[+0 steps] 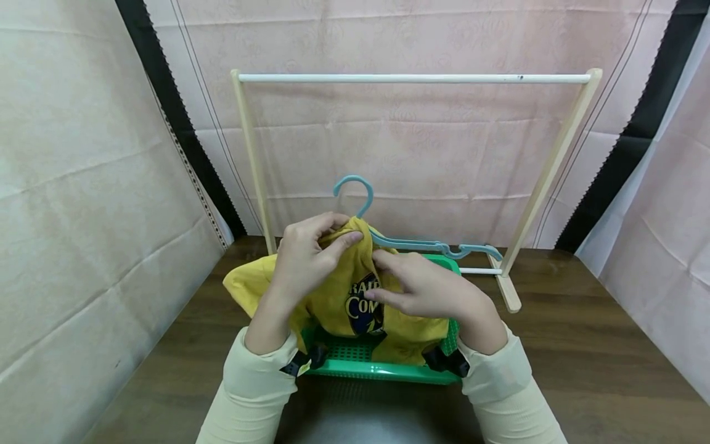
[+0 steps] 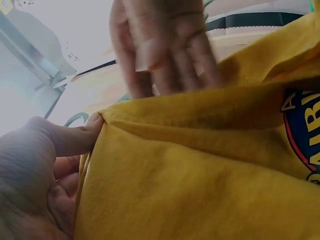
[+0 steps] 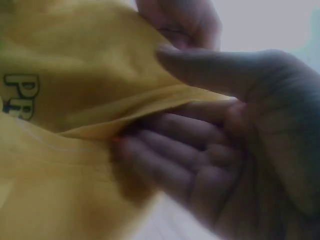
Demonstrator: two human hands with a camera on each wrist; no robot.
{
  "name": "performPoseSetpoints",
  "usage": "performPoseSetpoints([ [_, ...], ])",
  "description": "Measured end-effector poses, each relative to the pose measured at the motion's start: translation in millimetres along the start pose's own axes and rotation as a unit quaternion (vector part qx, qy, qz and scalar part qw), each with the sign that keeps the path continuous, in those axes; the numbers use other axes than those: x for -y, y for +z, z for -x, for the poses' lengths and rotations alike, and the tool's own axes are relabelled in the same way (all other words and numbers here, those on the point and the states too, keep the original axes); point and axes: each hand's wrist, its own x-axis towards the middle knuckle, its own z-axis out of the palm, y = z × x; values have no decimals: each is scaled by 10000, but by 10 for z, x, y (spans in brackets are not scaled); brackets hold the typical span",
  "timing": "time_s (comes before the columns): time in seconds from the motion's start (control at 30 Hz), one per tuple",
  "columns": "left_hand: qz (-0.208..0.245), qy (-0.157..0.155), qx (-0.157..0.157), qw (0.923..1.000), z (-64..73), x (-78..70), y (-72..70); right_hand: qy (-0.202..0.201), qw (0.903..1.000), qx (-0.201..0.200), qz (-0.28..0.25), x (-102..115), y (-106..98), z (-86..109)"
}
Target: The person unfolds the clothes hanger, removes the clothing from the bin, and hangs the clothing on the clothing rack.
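My left hand (image 1: 306,256) pinches the upper edge of a yellow shirt (image 1: 333,302) with a dark blue printed logo, just below a light blue hanger's (image 1: 370,196) hook. The hanger's right arm sticks out beyond the cloth; its left part is hidden by shirt and hand. My right hand (image 1: 424,285) is at the logo's upper right. In the right wrist view its fingers (image 3: 165,155) reach extended under a fold of the shirt (image 3: 85,100), with the thumb apart above it. The left wrist view shows the shirt edge held between left thumb (image 2: 75,137) and fingers.
The shirt lies partly over a green plastic basket (image 1: 383,371) on the dark wooden table (image 1: 588,345). Behind it stands a rack with a white top bar (image 1: 410,79) and pale wooden posts (image 1: 554,163). Pale cloth walls (image 1: 111,160) surround the table.
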Motion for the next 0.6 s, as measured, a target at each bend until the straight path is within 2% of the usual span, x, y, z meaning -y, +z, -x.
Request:
performPoseSetpoints([
  [0.1,-98,-13,-26,9999,-2,12,-12,320,9983,478,-44,-14,-2,23],
  [0.17,-224,-9,-98,9997,-12,34,-27,419,9976,548,-67,-26,-32,45],
  [0.3,-363,-37,-334,9988,-39,100,-70,369,9988,315,-48,-71,-122,108],
  [0.43,-387,-254,-559,9974,-33,163,-128,333,9993,178,17,-111,-199,167],
  [0.6,-371,-330,-642,9967,-15,189,-180,495,9985,119,191,-173,-226,208],
])
